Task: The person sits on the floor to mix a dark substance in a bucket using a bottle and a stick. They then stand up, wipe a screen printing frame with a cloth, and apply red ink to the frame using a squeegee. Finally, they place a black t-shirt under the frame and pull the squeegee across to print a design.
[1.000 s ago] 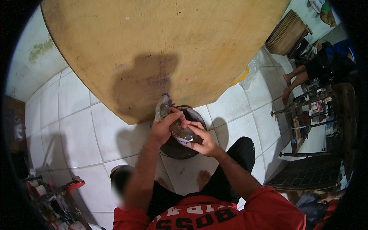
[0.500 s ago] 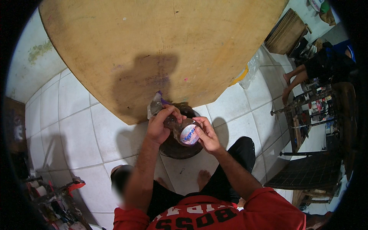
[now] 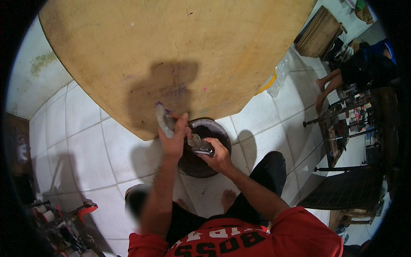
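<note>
My right hand (image 3: 220, 156) is wrapped round a small clear bottle (image 3: 201, 145) with dark brown contents, its neck pointing towards my left hand. My left hand (image 3: 172, 141) is closed on a translucent plastic piece (image 3: 164, 119) with purple at its tip. The fingertips of that hand are close to the bottle's neck; whether they touch it I cannot tell. Beneath both hands a dark round basin (image 3: 198, 172) stands on the floor between my feet.
A large wooden board (image 3: 180, 38) leans just beyond the basin. Clear plastic (image 3: 280, 79) lies at its right edge. Cluttered racks stand at the lower left (image 3: 55, 227) and right (image 3: 338, 132). Another person's legs (image 3: 329, 83) show at the upper right.
My right hand has turned the bottle, so its labelled side no longer faces up. My left hand has shifted slightly left, swinging the plastic piece away from the bottle.
</note>
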Motion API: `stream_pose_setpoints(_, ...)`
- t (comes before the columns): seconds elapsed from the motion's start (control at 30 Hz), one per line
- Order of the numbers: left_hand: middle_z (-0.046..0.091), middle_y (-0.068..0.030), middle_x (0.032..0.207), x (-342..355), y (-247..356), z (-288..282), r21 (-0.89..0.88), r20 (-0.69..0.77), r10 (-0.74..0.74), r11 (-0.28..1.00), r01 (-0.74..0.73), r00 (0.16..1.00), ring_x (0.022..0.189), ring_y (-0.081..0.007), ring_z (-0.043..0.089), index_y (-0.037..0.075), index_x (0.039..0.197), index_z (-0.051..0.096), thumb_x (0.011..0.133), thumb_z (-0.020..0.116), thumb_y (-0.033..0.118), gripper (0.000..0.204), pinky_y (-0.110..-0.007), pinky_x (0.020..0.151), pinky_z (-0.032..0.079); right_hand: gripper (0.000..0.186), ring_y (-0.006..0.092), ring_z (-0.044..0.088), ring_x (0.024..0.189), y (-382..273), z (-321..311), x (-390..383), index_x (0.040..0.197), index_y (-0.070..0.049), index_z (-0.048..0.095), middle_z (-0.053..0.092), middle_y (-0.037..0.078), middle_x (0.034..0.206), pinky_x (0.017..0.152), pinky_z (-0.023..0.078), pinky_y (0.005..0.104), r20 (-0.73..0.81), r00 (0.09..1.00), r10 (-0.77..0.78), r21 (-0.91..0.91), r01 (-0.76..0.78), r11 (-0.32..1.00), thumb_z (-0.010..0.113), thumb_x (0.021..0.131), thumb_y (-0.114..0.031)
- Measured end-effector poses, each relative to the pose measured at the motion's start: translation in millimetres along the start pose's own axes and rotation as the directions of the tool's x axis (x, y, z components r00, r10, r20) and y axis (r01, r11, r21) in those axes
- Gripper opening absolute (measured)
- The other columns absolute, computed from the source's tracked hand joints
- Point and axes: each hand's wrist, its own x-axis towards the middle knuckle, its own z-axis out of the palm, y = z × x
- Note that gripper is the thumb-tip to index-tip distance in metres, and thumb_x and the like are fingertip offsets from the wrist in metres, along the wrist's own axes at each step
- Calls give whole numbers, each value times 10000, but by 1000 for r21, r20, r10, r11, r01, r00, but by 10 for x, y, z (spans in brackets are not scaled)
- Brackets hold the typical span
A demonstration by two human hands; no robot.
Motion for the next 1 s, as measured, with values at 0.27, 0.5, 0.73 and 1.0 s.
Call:
stream_pose_setpoints(0.27,499,27,745,100,223,-141,-14,-72,220,975,-221,973,584,-66,439,87,930,529,976,740,128,220,-246,514,326,567,372,667,1111,842,274,-80,1292,-71,625,689,168,1127,945,547,481,64,980,188,-470,-137,872,847,782,-179)
stream_pose_setpoints(0.5,484,37,744,92,254,-152,-1,-56,217,976,-217,975,590,-53,409,87,877,529,981,728,97,225,-245,517,311,339,373,703,1045,1185,534,24,1130,-65,714,727,171,1095,893,577,487,178,938,297,-695,-94,713,775,821,-187)
stream_pose_setpoints(0.73,488,38,722,77,271,-233,9,-34,203,979,-203,979,592,-45,410,83,852,531,988,719,102,233,-240,514,304,138,361,734,866,1356,675,-14,959,-104,735,731,142,871,754,586,502,145,962,232,-748,-47,662,603,934,-138)
stream_pose_setpoints(1.0,498,42,703,80,264,-257,62,-54,214,976,-210,975,591,-43,432,77,846,547,988,712,99,219,-238,509,324,207,370,741,860,1443,692,58,940,-83,736,736,172,895,767,591,522,189,931,312,-735,-77,673,551,989,-163)
